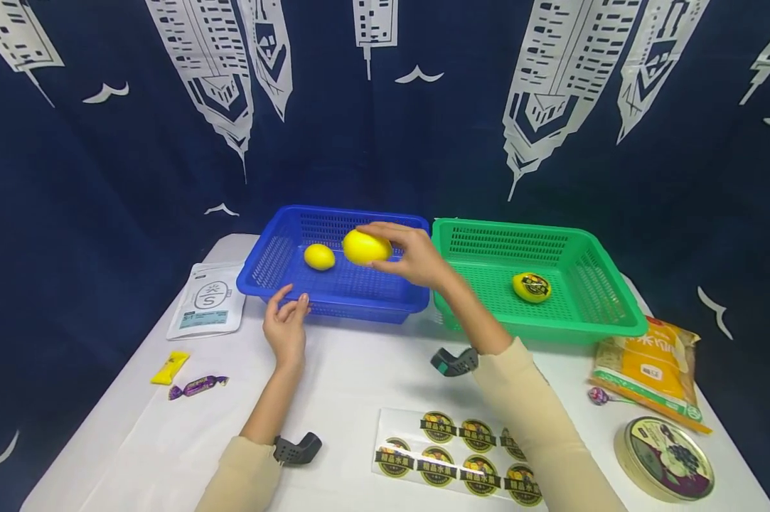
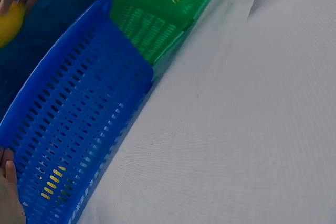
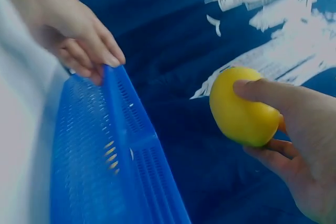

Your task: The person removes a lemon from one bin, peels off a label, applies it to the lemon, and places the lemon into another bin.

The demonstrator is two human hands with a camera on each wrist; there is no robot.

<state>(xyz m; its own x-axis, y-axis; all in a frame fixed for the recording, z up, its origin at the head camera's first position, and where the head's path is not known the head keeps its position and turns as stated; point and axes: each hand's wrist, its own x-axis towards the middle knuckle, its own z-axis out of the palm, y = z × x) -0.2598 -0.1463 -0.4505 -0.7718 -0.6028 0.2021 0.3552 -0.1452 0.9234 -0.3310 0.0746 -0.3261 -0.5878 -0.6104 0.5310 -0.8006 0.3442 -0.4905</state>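
My right hand [image 1: 418, 257] holds a yellow lemon [image 1: 363, 247] over the blue plastic basket [image 1: 333, 307], thumb and fingers around its sides. Seen from the right wrist, the thumb lies across this lemon [image 3: 239, 111]. My left hand [image 1: 286, 333] is at the front rim of the blue basket, its fingertips on both sides of the edge in the right wrist view. Inside that basket lies another plain lemon [image 1: 319, 257]. A lemon with a round black-and-gold sticker [image 1: 532, 287] rests in the green basket [image 1: 544, 331] on the right.
A sheet of round stickers [image 1: 437, 466] lies in front. On the left are a white pouch [image 1: 207, 302], a yellow candy [image 1: 170, 368] and a purple candy [image 1: 198, 386]. An orange bag [image 1: 650, 366], a lollipop [image 1: 598, 396] and a round tin [image 1: 664, 459] sit at right.
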